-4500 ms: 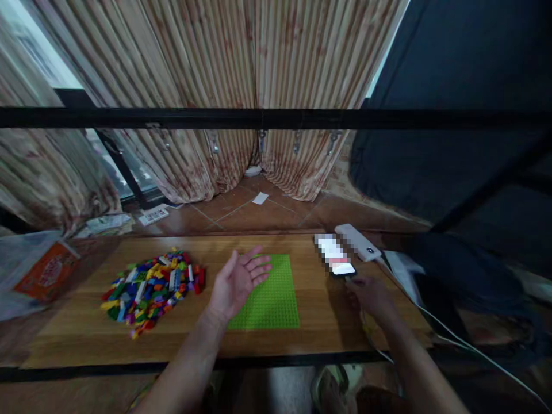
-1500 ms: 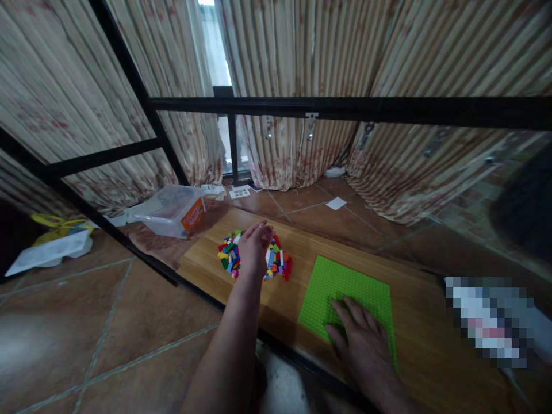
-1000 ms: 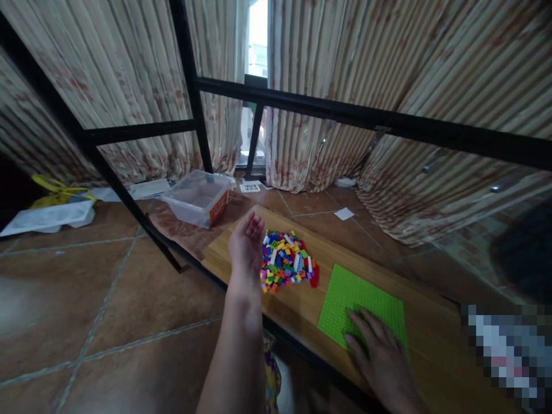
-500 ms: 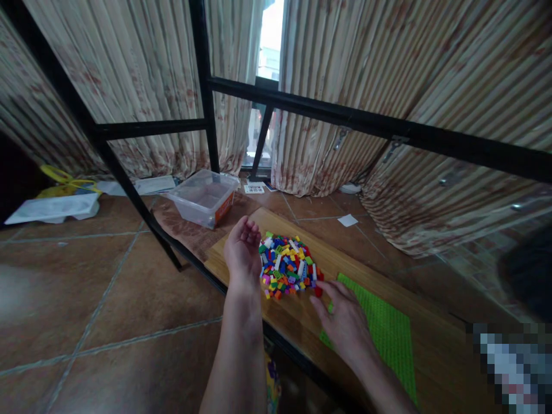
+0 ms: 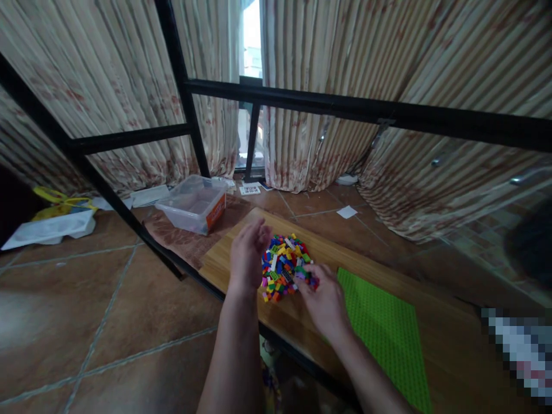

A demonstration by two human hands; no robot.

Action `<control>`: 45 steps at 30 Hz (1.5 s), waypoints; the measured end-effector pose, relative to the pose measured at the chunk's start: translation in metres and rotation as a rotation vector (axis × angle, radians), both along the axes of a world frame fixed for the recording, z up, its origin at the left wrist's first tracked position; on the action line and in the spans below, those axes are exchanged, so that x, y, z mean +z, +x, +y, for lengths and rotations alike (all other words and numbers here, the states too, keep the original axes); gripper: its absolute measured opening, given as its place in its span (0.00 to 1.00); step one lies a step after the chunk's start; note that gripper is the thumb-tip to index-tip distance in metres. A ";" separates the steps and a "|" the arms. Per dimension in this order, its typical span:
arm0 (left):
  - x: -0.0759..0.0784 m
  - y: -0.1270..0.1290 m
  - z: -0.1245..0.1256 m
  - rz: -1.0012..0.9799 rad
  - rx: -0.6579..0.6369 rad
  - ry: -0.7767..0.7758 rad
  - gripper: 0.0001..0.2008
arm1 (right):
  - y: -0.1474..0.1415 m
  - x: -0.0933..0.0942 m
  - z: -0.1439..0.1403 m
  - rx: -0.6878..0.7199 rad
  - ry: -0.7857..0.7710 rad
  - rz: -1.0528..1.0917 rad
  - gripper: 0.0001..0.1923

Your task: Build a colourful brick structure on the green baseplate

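Flanking the brick pile [image 5: 282, 265], your left hand [image 5: 246, 256] stands loosely open at its left edge; your right hand [image 5: 322, 299] has fingertips on bricks at the right edge, actual pinch not clear. Green baseplate [image 5: 383, 328] just right of your right hand on the desk [image 5: 224, 261]; clear plastic tub [image 5: 192, 204] beyond your left hand.

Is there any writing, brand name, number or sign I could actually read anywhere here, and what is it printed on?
None of it can be read.
Orange label on the clear plastic box: print too blurred to read.
Small printed card on the floor by the curtain: marks too small to read.
Pixelated patch at the lower right: nothing legible.
Pile of bricks and green baseplate: no lettering visible.
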State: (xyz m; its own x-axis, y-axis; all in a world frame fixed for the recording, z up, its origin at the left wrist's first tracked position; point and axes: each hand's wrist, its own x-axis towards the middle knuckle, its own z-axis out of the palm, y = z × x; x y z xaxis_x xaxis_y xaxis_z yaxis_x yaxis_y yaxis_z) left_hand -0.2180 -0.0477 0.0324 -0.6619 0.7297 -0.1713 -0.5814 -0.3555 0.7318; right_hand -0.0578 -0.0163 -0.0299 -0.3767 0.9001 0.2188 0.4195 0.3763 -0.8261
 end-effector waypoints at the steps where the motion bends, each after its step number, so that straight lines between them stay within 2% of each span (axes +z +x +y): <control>1: -0.001 0.008 0.001 0.105 -0.102 -0.032 0.13 | 0.007 0.006 0.000 0.020 -0.161 0.147 0.11; 4: -0.007 0.037 0.005 0.373 -0.435 -0.075 0.18 | 0.029 0.020 -0.001 0.061 -0.590 0.570 0.13; 6: -0.013 0.058 0.009 0.472 -0.633 -0.037 0.17 | 0.044 0.023 0.000 0.051 -0.727 0.760 0.12; 8: -0.021 0.074 0.013 0.553 -0.738 -0.005 0.15 | 0.055 0.022 0.002 0.037 -0.770 0.854 0.12; 11: -0.030 0.091 0.018 0.662 -0.744 -0.020 0.14 | 0.067 0.017 0.006 0.021 -0.764 0.875 0.13; 14: -0.034 0.102 0.020 0.801 -0.725 -0.056 0.18 | 0.074 0.012 0.009 0.002 -0.775 0.862 0.15; 17: -0.037 0.114 0.021 1.056 -0.582 -0.095 0.20 | 0.082 0.011 0.011 -0.021 -0.790 0.822 0.18; 20: -0.039 0.122 0.022 1.218 -0.508 -0.097 0.19 | 0.088 0.013 0.014 -0.061 -0.738 0.743 0.21; 25: -0.040 0.128 0.021 1.295 -0.555 -0.056 0.19 | 0.095 0.014 0.017 -0.128 -0.591 0.632 0.24; 28: -0.040 0.126 0.020 1.232 -0.579 -0.031 0.17 | 0.097 0.016 0.017 -0.099 -0.615 0.669 0.23; 31: -0.038 0.119 0.019 1.071 -0.644 -0.003 0.16 | 0.100 0.018 0.018 -0.057 -0.692 0.719 0.22; 33: -0.036 0.113 0.019 0.977 -0.636 -0.021 0.16 | 0.099 0.015 0.018 -0.070 -0.661 0.653 0.21; 36: -0.035 0.103 0.020 0.866 -0.535 -0.078 0.16 | 0.091 0.001 0.017 -0.114 -0.439 0.377 0.17; 40: -0.038 0.098 0.025 0.806 -0.430 -0.160 0.14 | 0.067 -0.024 0.009 -0.034 -0.151 -0.042 0.10; 45: -0.045 0.098 0.026 0.908 -0.409 -0.245 0.16 | 0.042 -0.036 0.001 0.002 0.076 -0.292 0.16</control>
State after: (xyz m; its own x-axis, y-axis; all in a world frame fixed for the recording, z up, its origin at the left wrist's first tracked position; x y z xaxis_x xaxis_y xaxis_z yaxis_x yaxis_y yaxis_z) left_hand -0.1204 -0.0217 -0.0123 -0.3246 0.9410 0.0959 0.1850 -0.0363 0.9821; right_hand -0.0161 -0.0156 -0.0664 -0.4353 0.8846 0.1676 0.6345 0.4335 -0.6400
